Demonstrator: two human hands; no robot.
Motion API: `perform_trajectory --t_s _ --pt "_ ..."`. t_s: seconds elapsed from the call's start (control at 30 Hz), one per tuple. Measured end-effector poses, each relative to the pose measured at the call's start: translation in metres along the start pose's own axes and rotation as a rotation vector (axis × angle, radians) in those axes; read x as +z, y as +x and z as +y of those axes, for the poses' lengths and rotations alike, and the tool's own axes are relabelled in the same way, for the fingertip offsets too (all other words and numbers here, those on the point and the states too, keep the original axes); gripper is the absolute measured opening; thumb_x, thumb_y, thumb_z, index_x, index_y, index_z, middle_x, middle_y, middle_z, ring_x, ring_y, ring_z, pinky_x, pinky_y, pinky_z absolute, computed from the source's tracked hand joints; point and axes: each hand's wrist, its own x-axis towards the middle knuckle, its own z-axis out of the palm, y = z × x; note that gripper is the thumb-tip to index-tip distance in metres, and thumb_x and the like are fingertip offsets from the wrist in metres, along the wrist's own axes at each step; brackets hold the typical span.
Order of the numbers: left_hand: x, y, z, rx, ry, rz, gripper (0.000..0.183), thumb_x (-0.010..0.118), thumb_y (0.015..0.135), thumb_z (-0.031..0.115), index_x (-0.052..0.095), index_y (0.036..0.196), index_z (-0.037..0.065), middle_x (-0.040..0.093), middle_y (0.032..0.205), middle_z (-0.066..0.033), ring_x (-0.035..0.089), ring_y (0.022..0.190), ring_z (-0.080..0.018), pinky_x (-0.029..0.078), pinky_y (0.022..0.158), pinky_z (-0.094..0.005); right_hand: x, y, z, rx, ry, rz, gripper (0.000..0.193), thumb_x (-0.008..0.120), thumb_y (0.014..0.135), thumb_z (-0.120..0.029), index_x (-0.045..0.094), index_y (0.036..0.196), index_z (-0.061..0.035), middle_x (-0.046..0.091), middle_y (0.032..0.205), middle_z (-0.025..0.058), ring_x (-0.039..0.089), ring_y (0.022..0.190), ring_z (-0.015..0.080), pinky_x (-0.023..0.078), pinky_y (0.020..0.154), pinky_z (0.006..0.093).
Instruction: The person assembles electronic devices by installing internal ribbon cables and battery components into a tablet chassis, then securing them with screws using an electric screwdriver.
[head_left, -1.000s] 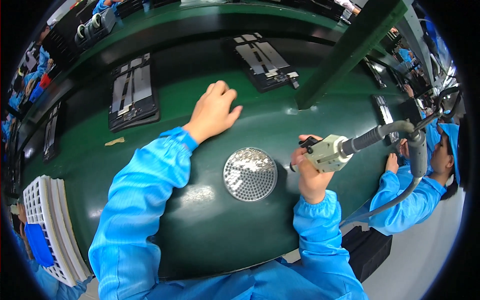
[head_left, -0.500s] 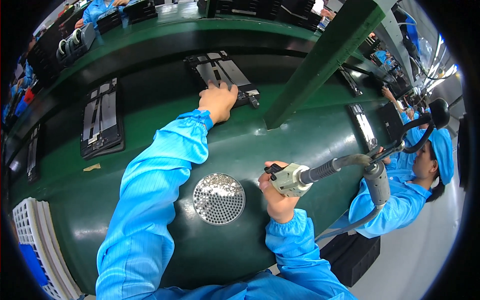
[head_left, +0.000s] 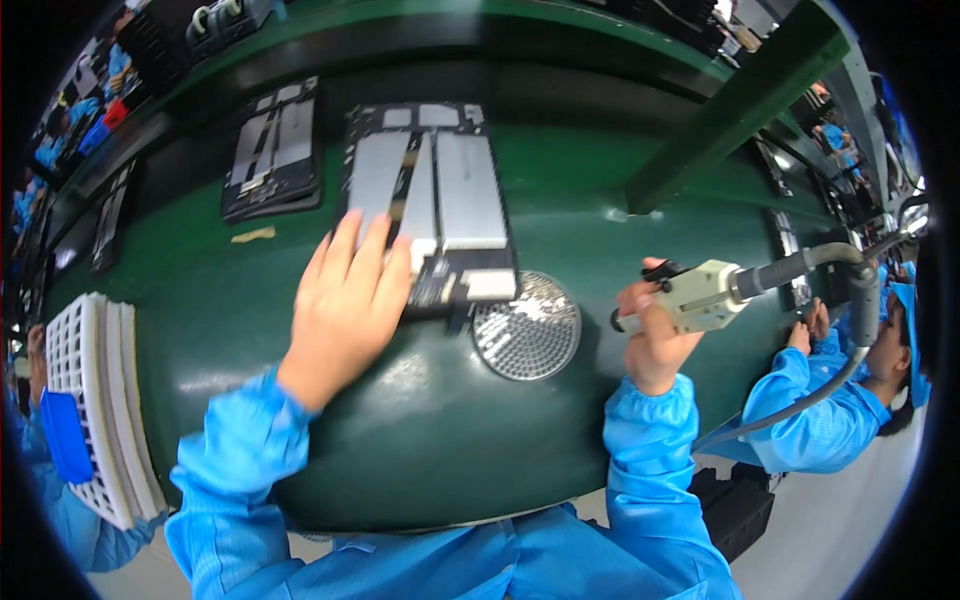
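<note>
An opened tablet [head_left: 465, 190] with pale grey battery panels lies on the green bench in front of me. My left hand [head_left: 350, 290] rests on its near left part, fingers stretched out and slightly apart. In my right hand [head_left: 655, 335] is a pale electric screwdriver [head_left: 705, 297] with a black lever and a grey cable, held above the bench. Between the hands sits a round perforated dish [head_left: 530, 335] holding small shiny pieces, probably screws. The tablet's near right corner overlaps the dish's edge in view.
Farther left stand another opened tablet [head_left: 272, 150] and a third one [head_left: 113, 215]. A yellowish scrap [head_left: 253, 235] lies nearby. White perforated trays [head_left: 90, 330] stand at the left edge. A green post [head_left: 735, 110] rises at the right. A co-worker [head_left: 830, 400] sits at the right.
The tablet under my left hand has slid nearer across the bench, up to the dish. My right hand still holds the screwdriver. The whole view has shifted.
</note>
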Motion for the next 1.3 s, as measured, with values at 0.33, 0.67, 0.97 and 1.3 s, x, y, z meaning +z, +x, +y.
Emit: perform_trajectory --t_s 0.33,0.67,0.97,1.3 --pt "-0.085 -0.109 0.022 -0.126 -0.146 -0.497 0.039 0.06 0.078 0.006 0.058 0.116 0.003 0.05 0.127 -0.0218 0.049 0.119 -0.0413 0.042 0.095 -0.0512 0.025 0.003 -0.009 -0.105 -0.04 -0.087 0.037 0.055 0.072 -0.002 0.053 0.107 0.0107 0.056 0.067 0.0105 0.053 0.057 0.0176 0.048 0.06 0.0348" --pt "-0.066 -0.11 0.028 0.137 -0.584 -0.358 0.029 0.063 0.077 0.012 0.063 0.106 0.008 0.056 0.118 -0.0165 0.051 0.117 -0.0319 0.038 0.102 -0.0499 0.031 -0.005 -0.008 -0.132 -0.033 -0.119 0.037 0.053 0.073 -0.006 0.055 0.107 0.0104 0.056 0.065 0.0117 0.052 0.056 0.018 0.047 0.06 0.0351" --pt "-0.044 -0.092 0.037 0.001 -0.713 -0.133 0.023 0.069 0.07 0.004 0.063 0.092 -0.001 0.059 0.097 -0.0152 0.06 0.094 -0.0318 0.049 0.077 -0.0388 0.026 -0.006 -0.006 -0.122 -0.066 -0.135 0.039 0.053 0.076 -0.011 0.053 0.109 0.0094 0.053 0.065 0.0105 0.051 0.058 0.0186 0.045 0.062 0.0358" --pt "-0.039 -0.09 0.044 -0.084 -0.849 -0.12 0.03 0.074 0.06 -0.004 0.062 0.087 -0.003 0.057 0.093 -0.0137 0.059 0.09 -0.0303 0.049 0.074 -0.0381 0.022 -0.005 -0.005 -0.122 -0.125 -0.144 0.041 0.052 0.078 -0.015 0.052 0.111 0.0081 0.05 0.065 0.0094 0.049 0.06 0.0199 0.043 0.065 0.0396"
